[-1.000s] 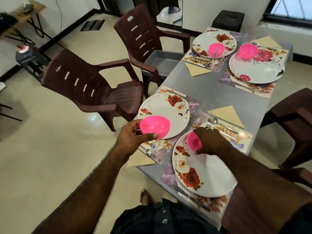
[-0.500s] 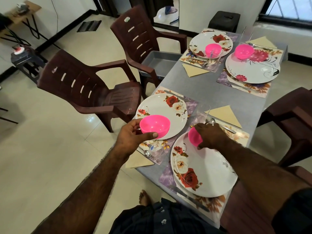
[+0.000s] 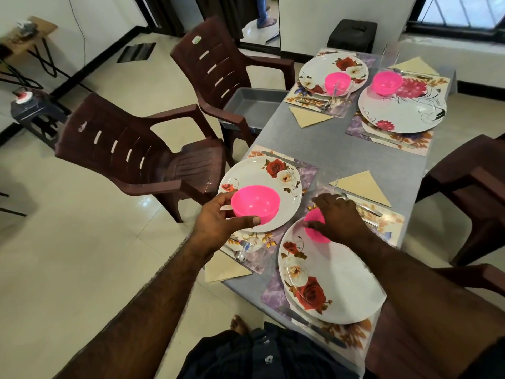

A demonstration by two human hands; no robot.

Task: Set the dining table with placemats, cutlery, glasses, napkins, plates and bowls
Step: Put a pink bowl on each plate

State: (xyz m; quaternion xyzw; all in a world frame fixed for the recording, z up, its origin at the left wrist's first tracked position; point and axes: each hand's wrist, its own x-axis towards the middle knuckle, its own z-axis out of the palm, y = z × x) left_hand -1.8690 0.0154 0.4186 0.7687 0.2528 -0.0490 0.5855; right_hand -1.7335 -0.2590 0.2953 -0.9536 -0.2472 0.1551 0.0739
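My left hand [image 3: 218,222] grips a pink bowl [image 3: 255,203] by its near rim, over the near edge of the left rose plate [image 3: 262,176]. My right hand [image 3: 338,217] lies over a second pink bowl [image 3: 314,228] that sits at the far edge of the near rose plate [image 3: 336,280]; its fingers are spread over the top, and the bowl is mostly hidden. Both plates rest on floral placemats [image 3: 308,176] with cutlery and folded beige napkins [image 3: 360,187] beside them. A clear glass [image 3: 326,181] stands between the two plates.
Two far settings each hold a plate with a pink bowl [image 3: 337,82] [image 3: 387,82]. Two brown plastic chairs [image 3: 131,151] stand left of the grey table [image 3: 341,143]; the farther one carries a grey tray [image 3: 254,105]. Another brown chair [image 3: 470,192] is at right.
My right hand has loosened over the second bowl, with fingers spreading on top. My left hand has kept the first bowl over the left plate. The view has shifted slightly.
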